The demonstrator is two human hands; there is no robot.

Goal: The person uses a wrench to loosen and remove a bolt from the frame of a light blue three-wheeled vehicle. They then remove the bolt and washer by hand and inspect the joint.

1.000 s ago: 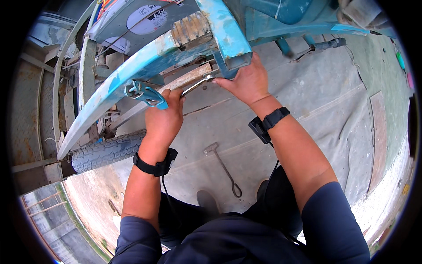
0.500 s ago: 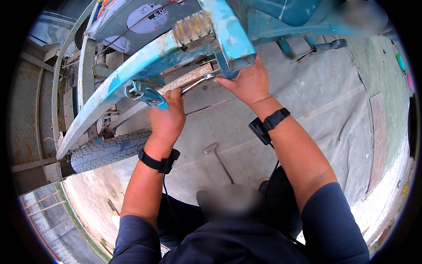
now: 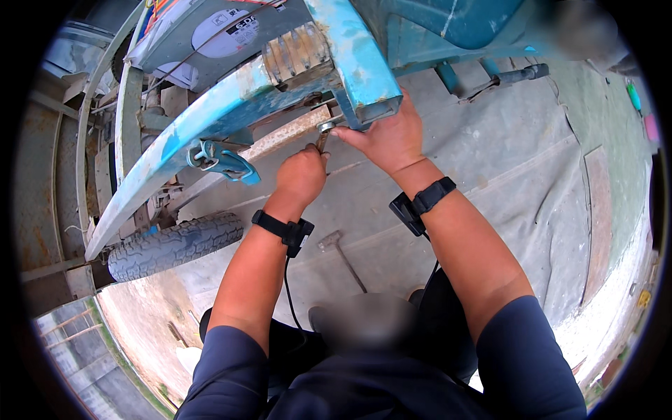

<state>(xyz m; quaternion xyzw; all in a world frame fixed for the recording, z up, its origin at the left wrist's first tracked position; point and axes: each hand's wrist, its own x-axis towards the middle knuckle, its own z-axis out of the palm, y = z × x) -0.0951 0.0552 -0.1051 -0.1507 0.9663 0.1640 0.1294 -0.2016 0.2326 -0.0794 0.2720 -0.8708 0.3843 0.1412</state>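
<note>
My left hand (image 3: 299, 175) is closed round the handle of a metal wrench (image 3: 321, 141), whose ring head meets a fitting below a worn turquoise frame (image 3: 210, 112). My right hand (image 3: 392, 140) curls up behind the open end of the square tube (image 3: 357, 63), thumb reaching the wrench head; what its fingers grip there is hidden. A blue latch fitting (image 3: 231, 163) hangs from the curved beam left of my left hand. A rusty bar (image 3: 280, 131) runs behind the wrench.
A tyre (image 3: 168, 248) lies under the frame at left, beside rusty metalwork (image 3: 49, 175). A long-handled tool (image 3: 350, 266) lies on the grey ground sheet (image 3: 504, 161) between my forearms. A cylindrical part (image 3: 518, 74) sticks out under the turquoise body at upper right.
My left hand has moved right, swinging the wrench handle from pointing down-left to nearly straight down. My right hand stays by the wrench head; the view has shifted slightly.
</note>
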